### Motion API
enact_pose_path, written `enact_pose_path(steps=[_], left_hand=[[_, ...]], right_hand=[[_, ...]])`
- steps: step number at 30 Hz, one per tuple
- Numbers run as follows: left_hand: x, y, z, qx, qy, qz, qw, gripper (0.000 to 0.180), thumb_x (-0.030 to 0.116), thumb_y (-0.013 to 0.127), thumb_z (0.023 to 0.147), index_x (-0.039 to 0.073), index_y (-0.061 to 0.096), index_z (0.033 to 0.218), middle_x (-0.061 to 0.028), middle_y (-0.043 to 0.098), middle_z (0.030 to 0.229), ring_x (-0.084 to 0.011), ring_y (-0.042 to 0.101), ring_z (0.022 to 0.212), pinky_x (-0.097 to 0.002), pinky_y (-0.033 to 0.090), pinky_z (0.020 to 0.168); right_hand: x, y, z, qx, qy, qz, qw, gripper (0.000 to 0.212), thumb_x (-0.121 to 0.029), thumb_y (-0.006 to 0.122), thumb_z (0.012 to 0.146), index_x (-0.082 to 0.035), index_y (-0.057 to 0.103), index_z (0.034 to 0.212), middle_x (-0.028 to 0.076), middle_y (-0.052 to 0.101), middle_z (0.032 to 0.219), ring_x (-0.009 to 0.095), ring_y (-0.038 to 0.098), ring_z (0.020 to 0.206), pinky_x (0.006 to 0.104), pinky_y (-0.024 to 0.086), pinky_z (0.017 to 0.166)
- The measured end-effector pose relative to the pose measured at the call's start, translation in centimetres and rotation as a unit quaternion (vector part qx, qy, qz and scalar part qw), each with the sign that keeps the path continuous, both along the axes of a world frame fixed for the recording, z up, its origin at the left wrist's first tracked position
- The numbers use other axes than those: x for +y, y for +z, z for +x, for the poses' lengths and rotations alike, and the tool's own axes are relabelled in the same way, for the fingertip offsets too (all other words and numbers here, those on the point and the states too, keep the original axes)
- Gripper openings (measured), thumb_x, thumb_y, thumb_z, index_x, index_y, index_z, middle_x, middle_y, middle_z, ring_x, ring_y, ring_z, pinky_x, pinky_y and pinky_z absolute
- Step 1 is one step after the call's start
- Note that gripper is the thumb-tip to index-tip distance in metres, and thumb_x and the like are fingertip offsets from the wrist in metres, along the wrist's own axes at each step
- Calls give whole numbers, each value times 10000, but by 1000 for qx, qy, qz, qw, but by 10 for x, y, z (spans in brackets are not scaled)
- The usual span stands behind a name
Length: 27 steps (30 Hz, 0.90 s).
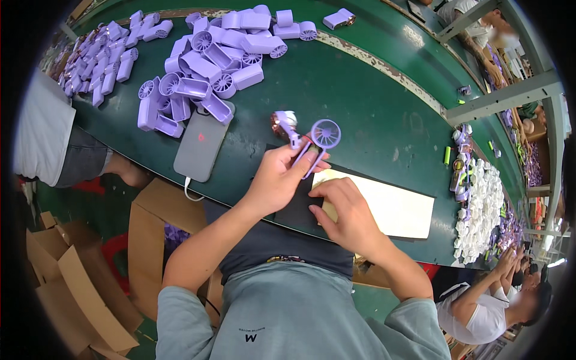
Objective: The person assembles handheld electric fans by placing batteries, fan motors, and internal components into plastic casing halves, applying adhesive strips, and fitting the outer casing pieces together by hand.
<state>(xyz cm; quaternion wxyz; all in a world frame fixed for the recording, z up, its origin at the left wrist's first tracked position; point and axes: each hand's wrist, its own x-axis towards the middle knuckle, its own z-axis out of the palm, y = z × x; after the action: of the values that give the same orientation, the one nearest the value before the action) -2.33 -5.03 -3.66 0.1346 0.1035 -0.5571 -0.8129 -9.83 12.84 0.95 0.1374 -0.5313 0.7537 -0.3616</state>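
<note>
My left hand point(279, 175) is closed around a purple plastic fan housing point(326, 134), its round spoked grille pointing away from me. Beside the grille, at the same hand, is a part with a white cap and a copper-coloured motor point(284, 123); how the two join is hidden by my fingers. My right hand point(349, 215) hovers at or rests on the left end of a cream-coloured sheet point(396, 207), fingers curled, with thumb and fingertips apart and nothing visible between them. A dark mat point(295, 211) lies under both hands.
Purple housings point(207, 63) are heaped at the far left, close to a grey phone-like device point(201, 147) with a white cable. White parts point(480, 210) and a green cylindrical cell point(447, 156) lie at right. Cardboard boxes point(90, 288) stand below left. Other people sit along the table.
</note>
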Motion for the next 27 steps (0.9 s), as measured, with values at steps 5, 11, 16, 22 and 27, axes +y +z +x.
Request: enact_pose_path(steps=[5,11,16,22,27], left_hand=[[7,-13,6,-57,-6,-121,991,364,139,554,1099,-81,586,1387,-89,720,1130,-137,706,1032,-286,554,916],[6,-1,0,-52,-46,-78,995,369,159,576,1092,-102,598,1352,-92,712,1109,-139,715,983,-302,580,887],[-8,4,-4,-67,-122,-86,987,320,207,592,1087,-64,686,1228,-95,736,993,-112,709,842,-254,582,766],[-9,15,-4,-100,-193,-106,970,393,218,579,1094,-9,614,1412,-36,696,960,-65,600,739,-244,512,610],[-16,13,0,-90,-204,-174,959,302,254,529,1100,-1,675,1169,-45,629,795,-63,530,690,-259,453,637]], right_hand=[[17,24,-25,-193,7,59,979,202,36,787,851,12,700,1031,82,718,965,150,691,859,292,561,803],[35,7,-16,105,-102,44,988,256,0,823,823,8,707,1051,144,699,1109,298,706,912,345,586,785],[36,20,-21,103,-8,45,994,422,-27,834,797,-12,694,1196,139,689,1177,317,675,1039,385,574,862],[40,24,-42,93,42,50,994,235,4,802,818,-8,763,1049,132,719,1048,286,706,953,364,589,794],[32,43,-47,73,26,-4,997,259,81,774,803,-20,779,1040,125,751,973,278,732,883,362,597,761]])
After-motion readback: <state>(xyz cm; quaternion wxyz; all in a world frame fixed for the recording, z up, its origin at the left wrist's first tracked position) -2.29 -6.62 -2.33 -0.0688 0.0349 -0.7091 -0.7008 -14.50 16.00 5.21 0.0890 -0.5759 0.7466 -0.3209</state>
